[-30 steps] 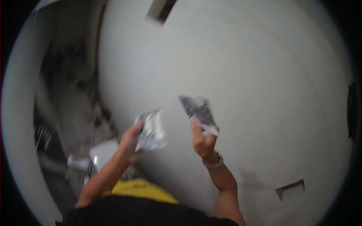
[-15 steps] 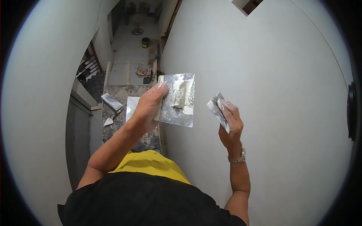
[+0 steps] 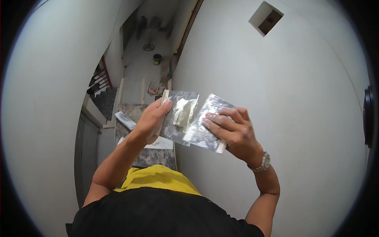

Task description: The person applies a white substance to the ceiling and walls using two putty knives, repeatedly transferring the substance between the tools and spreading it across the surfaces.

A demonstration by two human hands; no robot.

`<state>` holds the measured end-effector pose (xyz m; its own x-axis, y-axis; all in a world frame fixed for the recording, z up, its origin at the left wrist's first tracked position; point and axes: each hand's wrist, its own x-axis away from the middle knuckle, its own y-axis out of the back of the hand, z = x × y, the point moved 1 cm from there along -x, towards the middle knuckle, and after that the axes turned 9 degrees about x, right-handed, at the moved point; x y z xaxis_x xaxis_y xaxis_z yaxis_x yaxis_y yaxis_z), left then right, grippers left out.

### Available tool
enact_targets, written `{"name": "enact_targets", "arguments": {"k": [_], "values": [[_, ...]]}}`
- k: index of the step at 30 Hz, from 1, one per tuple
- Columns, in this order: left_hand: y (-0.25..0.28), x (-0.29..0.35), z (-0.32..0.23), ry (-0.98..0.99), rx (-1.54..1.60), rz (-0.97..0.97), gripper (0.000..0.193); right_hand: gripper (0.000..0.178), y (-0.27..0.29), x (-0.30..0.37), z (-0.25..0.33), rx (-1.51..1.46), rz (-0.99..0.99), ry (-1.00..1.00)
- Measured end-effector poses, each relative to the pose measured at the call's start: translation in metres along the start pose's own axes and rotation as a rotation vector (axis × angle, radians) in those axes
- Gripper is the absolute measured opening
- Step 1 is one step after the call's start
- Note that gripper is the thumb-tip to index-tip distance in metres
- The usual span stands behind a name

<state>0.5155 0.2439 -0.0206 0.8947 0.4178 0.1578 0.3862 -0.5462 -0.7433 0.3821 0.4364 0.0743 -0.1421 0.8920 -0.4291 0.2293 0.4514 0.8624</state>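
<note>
My left hand [image 3: 152,117] grips a wide metal plastering blade [image 3: 169,128] by its left edge, thumb on top. A mound of off-white putty [image 3: 182,113] sits on the middle of this blade. My right hand [image 3: 237,128] is closed on a second wide plastering blade [image 3: 197,132], with fingers spread across its smeared face. The second blade's left edge overlaps the right side of the first blade, close beside the putty. Whether the two blades touch cannot be told. Whitish residue coats my right fingertips.
A smooth pale wall [image 3: 308,118] with a square recess [image 3: 257,19] rises on the right. Below is a stained platform [image 3: 158,158] bearing a white panel [image 3: 164,143] and another flat tool [image 3: 125,120]. Stairs [image 3: 106,103] descend at left; a bucket [image 3: 157,59] stands farther off.
My right hand has moved left with its blade, turning the blade's face into view over the edge of the left one. The left blade has tilted and sits slightly lower.
</note>
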Motion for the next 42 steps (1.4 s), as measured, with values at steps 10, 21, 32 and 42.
{"name": "enact_targets", "arguments": {"k": [10,21,32,42], "values": [[-0.009,-0.017,0.001,-0.094,0.067,0.195,0.039,0.016,0.047,0.087,-0.058,-0.424,-0.392,-0.686],[0.044,-0.008,0.118,0.105,-0.140,-0.097,0.050,0.031,0.408,0.209,-0.123,-0.173,-1.635,-0.449],[0.039,-0.019,0.134,0.080,-0.131,-0.224,0.055,0.022,0.584,0.090,-0.188,0.033,-1.677,-0.401],[0.065,-0.018,0.142,0.003,-0.072,-0.194,0.055,0.014,0.594,0.066,-0.201,0.088,-1.886,-0.376]]}}
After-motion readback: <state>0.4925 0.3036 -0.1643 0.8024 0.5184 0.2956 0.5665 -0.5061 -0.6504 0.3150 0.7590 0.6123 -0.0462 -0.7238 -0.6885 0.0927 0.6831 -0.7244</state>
